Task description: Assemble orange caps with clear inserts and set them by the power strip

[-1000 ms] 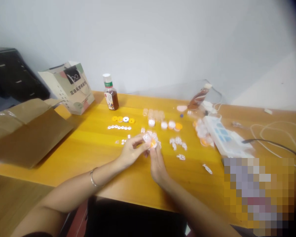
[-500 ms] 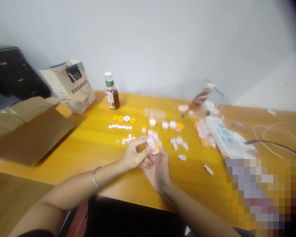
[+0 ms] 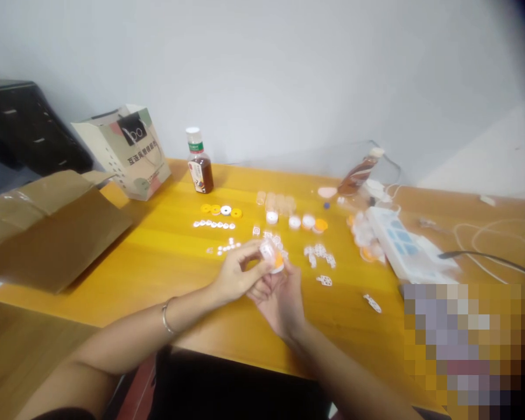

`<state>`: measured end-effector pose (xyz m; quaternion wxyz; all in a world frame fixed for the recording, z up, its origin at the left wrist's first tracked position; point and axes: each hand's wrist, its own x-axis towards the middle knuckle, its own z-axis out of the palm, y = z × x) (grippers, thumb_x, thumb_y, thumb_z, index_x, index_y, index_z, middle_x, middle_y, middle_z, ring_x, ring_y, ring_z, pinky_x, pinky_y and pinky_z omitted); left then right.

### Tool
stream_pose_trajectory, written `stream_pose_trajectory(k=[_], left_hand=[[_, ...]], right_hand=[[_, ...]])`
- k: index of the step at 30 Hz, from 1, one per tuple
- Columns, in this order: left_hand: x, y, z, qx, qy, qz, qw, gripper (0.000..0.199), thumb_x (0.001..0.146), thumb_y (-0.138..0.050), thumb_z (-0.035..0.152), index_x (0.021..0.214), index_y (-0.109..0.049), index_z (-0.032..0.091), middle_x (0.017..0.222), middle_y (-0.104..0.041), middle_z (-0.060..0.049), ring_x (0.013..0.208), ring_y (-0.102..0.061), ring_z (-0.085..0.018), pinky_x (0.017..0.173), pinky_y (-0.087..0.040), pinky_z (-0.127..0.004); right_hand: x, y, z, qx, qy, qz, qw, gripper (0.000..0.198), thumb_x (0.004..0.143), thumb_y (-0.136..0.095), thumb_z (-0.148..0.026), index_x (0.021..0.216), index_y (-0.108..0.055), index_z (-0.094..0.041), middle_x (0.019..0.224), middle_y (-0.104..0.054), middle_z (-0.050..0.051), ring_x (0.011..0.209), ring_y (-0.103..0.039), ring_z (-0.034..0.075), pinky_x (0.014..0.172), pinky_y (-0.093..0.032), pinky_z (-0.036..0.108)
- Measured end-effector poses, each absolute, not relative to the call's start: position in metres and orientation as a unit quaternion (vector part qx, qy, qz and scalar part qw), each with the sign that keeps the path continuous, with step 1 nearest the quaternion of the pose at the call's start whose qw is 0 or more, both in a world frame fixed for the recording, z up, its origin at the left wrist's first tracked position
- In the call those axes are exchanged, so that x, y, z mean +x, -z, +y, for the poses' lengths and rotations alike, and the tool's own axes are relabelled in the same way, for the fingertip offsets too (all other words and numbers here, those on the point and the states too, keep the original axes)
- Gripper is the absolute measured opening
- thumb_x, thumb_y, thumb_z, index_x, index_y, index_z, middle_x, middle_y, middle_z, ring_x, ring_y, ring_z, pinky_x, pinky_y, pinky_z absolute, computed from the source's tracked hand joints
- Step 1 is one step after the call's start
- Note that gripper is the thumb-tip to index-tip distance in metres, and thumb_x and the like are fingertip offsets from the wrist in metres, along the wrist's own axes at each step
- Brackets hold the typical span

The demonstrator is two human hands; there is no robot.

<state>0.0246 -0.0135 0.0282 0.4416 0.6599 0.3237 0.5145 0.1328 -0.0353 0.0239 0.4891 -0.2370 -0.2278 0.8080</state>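
Small clear piece with an orange and white end (image 3: 273, 255) is held up above the middle of the table (image 3: 126, 286), in front of the person. The left hand (image 3: 238, 275) pinches it, thumb against its near side, the fingers drawn narrow around it. The right hand (image 3: 285, 303) is just below, palm turned up and fingers curled by the orange and white end; whether they grip it, one cannot tell. Some pale marking shows on the piece's clear side, too blurred to read.

At the back left a paper bag (image 3: 126, 160) bears a black block with a pale looped mark and a line of large dark Chinese characters; the first looks like 互, while the rest are too soft to make out with confidence. Smaller print lower down on it is unreadable. Next to it stands an upright bottle (image 3: 203, 174) of dark liquid, with a white cap, a green band with pale lettering and a light label, none of it legible. Farther right, a second bottle (image 3: 359, 174) leans, pale streaks across its dark body. White cutout pieces (image 3: 319, 252) lie to the right of the hands.
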Motion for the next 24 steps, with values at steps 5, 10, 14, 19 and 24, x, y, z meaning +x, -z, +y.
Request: stream_pose_trajectory(k=[5, 10, 14, 19, 24], left_hand=[[0.004, -0.044, -0.004, 0.769, -0.43, 0.295, 0.368, 0.025, 0.07, -0.066, 0.028, 0.09, -0.061, 0.015, 0.092, -0.057, -0.007, 0.079, -0.055, -0.014, 0.07, -0.046, -0.026], [-0.003, -0.04, -0.008, 0.829, -0.402, 0.259, 0.291, 0.024, 0.069, -0.064, 0.029, 0.089, -0.057, 0.017, 0.06, -0.058, 0.002, 0.047, -0.048, -0.007, 0.045, -0.037, -0.018], [0.002, -0.029, -0.014, 0.826, -0.458, 0.258, 0.204, 0.023, 0.062, -0.065, 0.04, 0.071, -0.057, 0.02, 0.049, -0.055, 0.002, 0.042, -0.048, -0.009, 0.041, -0.038, -0.022], [0.007, -0.03, -0.023, 0.823, -0.463, 0.282, 0.172, 0.026, 0.059, -0.062, 0.047, 0.061, -0.054, 0.023, 0.04, -0.045, 0.003, 0.036, -0.042, -0.01, 0.038, -0.034, -0.025], [0.004, -0.034, -0.027, 0.829, -0.472, 0.256, 0.16, 0.025, 0.064, -0.058, 0.048, 0.059, -0.054, 0.024, 0.037, -0.036, 0.005, 0.033, -0.034, -0.01, 0.037, -0.03, -0.026]], right_hand=[[0.148, -0.008, -0.027, -0.32, -0.645, -0.461, 0.518, 0.028, 0.074, -0.054, -0.047, 0.071, -0.055, -0.02, 0.058, -0.045, -0.003, 0.052, -0.036, 0.012, 0.053, -0.034, 0.024], [0.151, -0.001, -0.041, -0.307, -0.583, -0.548, 0.514, 0.033, 0.075, -0.051, -0.053, 0.076, -0.059, -0.022, 0.073, -0.055, 0.002, 0.069, -0.048, 0.018, 0.069, -0.04, 0.03], [0.14, 0.005, -0.056, -0.318, -0.642, -0.469, 0.517, 0.037, 0.073, -0.05, -0.058, 0.08, -0.061, -0.023, 0.074, -0.057, 0.004, 0.074, -0.051, 0.022, 0.07, -0.042, 0.034], [0.13, -0.004, -0.069, -0.295, -0.72, -0.384, 0.498, 0.04, 0.071, -0.05, -0.061, 0.073, -0.06, -0.023, 0.068, -0.056, 0.004, 0.071, -0.052, 0.022, 0.061, -0.044, 0.033], [0.127, -0.027, -0.075, -0.276, -0.772, -0.315, 0.478, 0.04, 0.068, -0.056, -0.058, 0.063, -0.057, -0.019, 0.06, -0.05, 0.001, 0.054, -0.043, 0.014, 0.05, -0.038, 0.027]])
